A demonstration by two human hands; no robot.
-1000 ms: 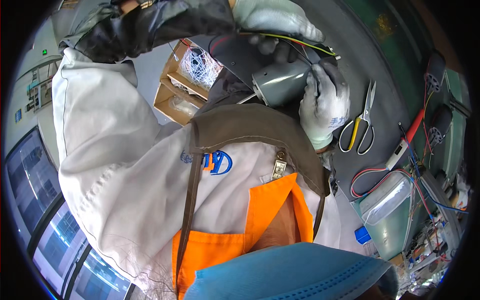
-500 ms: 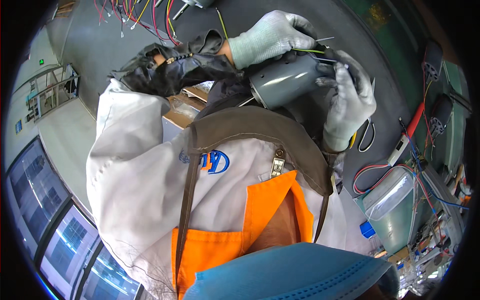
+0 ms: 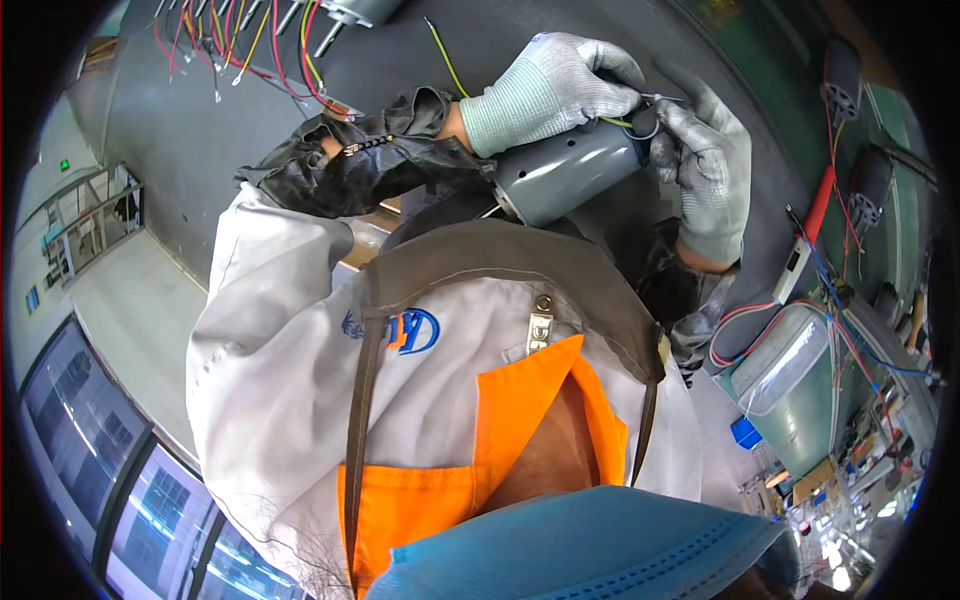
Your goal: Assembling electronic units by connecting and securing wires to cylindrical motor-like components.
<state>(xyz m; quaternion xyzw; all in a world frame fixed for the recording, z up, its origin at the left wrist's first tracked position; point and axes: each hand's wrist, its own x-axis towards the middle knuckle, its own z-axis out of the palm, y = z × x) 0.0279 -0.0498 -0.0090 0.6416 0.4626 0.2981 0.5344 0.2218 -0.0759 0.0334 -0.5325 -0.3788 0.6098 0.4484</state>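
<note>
A grey cylindrical motor (image 3: 572, 176) lies on its side in front of my chest, tilted up to the right. From its right end come a yellow-green wire (image 3: 617, 122) and a dark lead. A thin white cable tie (image 3: 655, 131) curves in a small loop beside these leads. My gloved left hand (image 3: 570, 88) reaches over the motor, its thumb and fingers pinched on the tie near the loop. Opposite it, my gloved right hand (image 3: 708, 150) pinches the tie from the right, index finger raised. The gloves partly hide the tie's ends.
Several motors with red, yellow and black leads (image 3: 270, 45) stand at the far left of the grey table (image 3: 190, 150). To the right lie a red-and-white handled tool (image 3: 808, 235), more dark motors (image 3: 870, 185) and a clear-topped container (image 3: 785, 360).
My hands have drawn closer together at the motor's end. The white tie, earlier with two straight ends sticking out, now shows a curved loop. My right wrist has turned more upright.
</note>
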